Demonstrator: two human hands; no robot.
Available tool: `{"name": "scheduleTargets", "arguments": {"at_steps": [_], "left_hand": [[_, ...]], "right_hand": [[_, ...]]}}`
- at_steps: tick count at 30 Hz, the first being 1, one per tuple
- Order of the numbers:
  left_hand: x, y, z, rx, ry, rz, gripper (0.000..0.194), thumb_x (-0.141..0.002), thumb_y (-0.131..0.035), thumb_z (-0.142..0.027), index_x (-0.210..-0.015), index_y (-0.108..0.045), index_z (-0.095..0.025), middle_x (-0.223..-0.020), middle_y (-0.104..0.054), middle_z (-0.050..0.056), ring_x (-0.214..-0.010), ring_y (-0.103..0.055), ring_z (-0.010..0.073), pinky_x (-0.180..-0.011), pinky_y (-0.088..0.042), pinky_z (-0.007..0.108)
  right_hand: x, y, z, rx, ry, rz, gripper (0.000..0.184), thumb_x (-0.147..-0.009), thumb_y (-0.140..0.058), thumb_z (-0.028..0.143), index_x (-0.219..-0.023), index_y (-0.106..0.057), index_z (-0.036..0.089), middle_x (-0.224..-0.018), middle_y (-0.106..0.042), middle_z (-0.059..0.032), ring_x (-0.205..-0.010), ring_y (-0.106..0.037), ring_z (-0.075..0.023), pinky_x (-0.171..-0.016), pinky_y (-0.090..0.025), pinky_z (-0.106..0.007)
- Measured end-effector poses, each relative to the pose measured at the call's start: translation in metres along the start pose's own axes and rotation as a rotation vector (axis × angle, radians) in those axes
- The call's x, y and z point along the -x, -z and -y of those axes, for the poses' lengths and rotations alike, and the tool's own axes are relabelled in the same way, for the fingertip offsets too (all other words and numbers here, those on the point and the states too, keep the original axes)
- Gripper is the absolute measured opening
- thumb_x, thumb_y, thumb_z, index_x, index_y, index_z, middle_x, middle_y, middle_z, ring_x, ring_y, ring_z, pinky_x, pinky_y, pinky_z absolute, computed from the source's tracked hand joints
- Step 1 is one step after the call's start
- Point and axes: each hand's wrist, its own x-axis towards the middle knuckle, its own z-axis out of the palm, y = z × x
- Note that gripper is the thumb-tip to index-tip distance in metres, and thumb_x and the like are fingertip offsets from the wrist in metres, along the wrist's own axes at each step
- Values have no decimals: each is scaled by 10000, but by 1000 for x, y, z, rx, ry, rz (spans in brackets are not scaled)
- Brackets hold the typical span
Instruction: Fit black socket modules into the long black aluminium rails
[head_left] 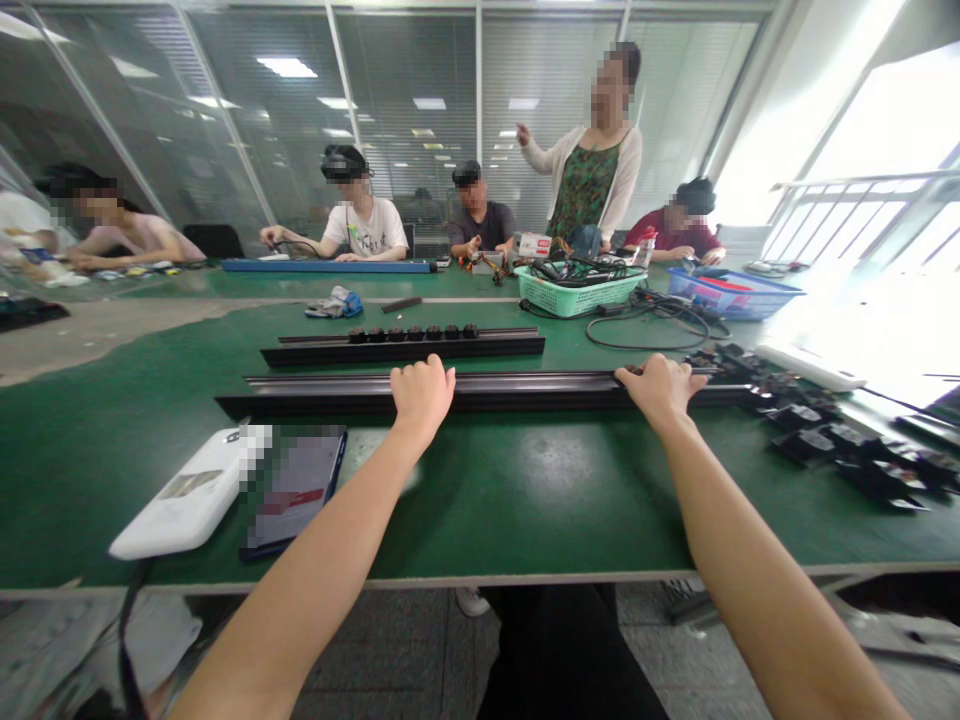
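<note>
Steady the long black rail (525, 402), lying crosswise on the green bench (555, 520), with the left hand (422, 395) closed over its upper edge near the middle, fingers curled down out of sight. Set the right hand (664, 395) firmly towards the right end, thumb spread leftward; impossible to tell from here whether gripping the rail or only pressing on it. Best to bear evenly through both hands, without twisting, so as to keep the rail flat. Mind the loose black parts (810, 445) crowded about the right end, and avoid pushing back into the shorter rail (405, 352) behind, topped with a row of black blocks (412, 333).
</note>
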Motion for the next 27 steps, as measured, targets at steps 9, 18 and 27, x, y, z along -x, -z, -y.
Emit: {"name": "scheduleTargets", "arguments": {"at_steps": [9, 18, 27], "left_hand": [[0, -1, 0, 21, 3, 6, 409, -1027, -355, -381, -1140, -637, -106, -1021, -735, 199, -1024, -684, 330, -894, -409, 410], [-1, -2, 0, 2, -1, -7, 407, -1022, -357, -383, -1125, -635, -104, -1007, -740, 194, -998, -690, 329, -874, -418, 408], [0, -2, 1, 25, 7, -4, 413, -1026, -360, -395, -1141, -636, -109, -1024, -738, 199, -1014, -689, 331, -888, -417, 411]], "right_hand": [[-3, -4, -5, -3, -10, -24, 427, -812, -558, 494, -976, -676, 118, -1033, -673, -242, -1068, -509, -407, -915, -302, -525], [-2, -2, -3, 8, -19, -7, 464, -826, -539, 490, -1037, -655, 93, -1083, -663, -268, -1101, -512, -417, -931, -304, -541], [-12, 0, -3, 98, -2, 65, 365, -831, -579, 485, -929, -667, 144, -909, -699, -185, -935, -607, -341, -896, -358, -518]]}}
